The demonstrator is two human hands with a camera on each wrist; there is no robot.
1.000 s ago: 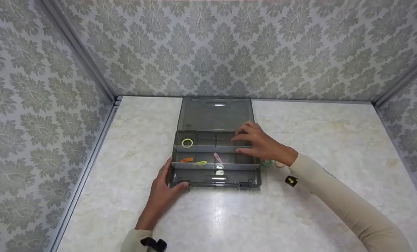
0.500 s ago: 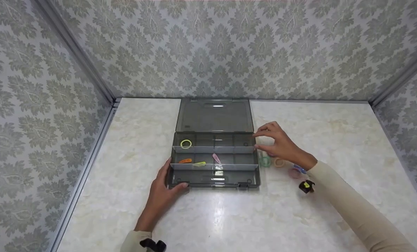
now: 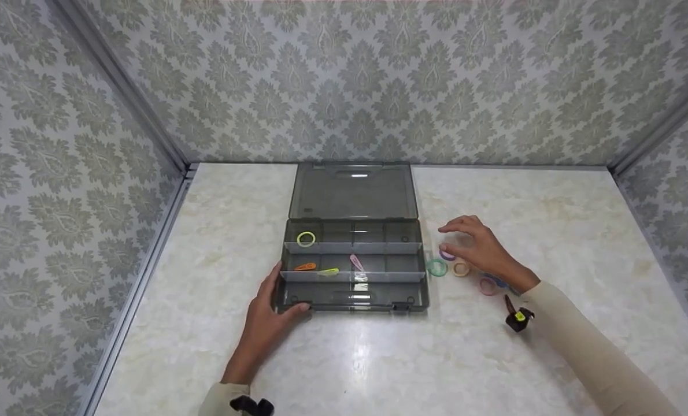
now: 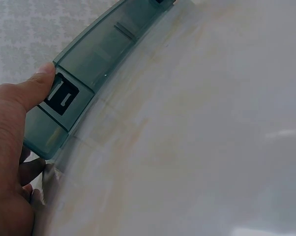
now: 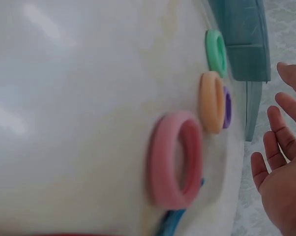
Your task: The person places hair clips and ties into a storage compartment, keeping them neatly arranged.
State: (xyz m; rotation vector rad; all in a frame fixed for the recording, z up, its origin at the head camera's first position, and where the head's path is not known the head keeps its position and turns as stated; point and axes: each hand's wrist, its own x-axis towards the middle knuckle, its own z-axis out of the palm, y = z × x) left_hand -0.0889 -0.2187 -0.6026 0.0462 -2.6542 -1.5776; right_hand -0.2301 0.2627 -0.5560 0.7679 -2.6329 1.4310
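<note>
Your left hand (image 3: 266, 315) grips the near left corner of the grey see-through case (image 3: 321, 296), thumb over its front wall just beside a latch and fingers along its side, probably to steady a light box against sliding. Your right hand (image 3: 483, 248) is spread, thumb apart from the fingers, with nothing visible between them; that gap would suit picking up small loops. From the head, your right thumb overlaps the purple ring (image 5: 227, 108), but whether they touch you cannot tell. Around that hand, the loose pieces lie on the worktop (image 3: 205, 231) just right of the case, perhaps for a short reach: the green ring (image 5: 211, 51) nearest the box, the peach ring (image 5: 208, 103) beside the purple one, and the pink ring (image 5: 163, 164) nearer your right wrist, with a blue piece (image 5: 171, 223) by it, too hidden to identify. Between your hands, the dividers (image 3: 352, 248) split the case into three long rows, which seems to sort by kind: a yellow ring (image 3: 298, 239) in the far row, and an orange clip (image 3: 305, 267), a yellow-green clip (image 3: 329, 271) and a pink clip (image 3: 357, 263) in the middle one. Beyond both hands, the lid (image 3: 352, 196) lies folded back, apparently so that it blocks neither arm.
</note>
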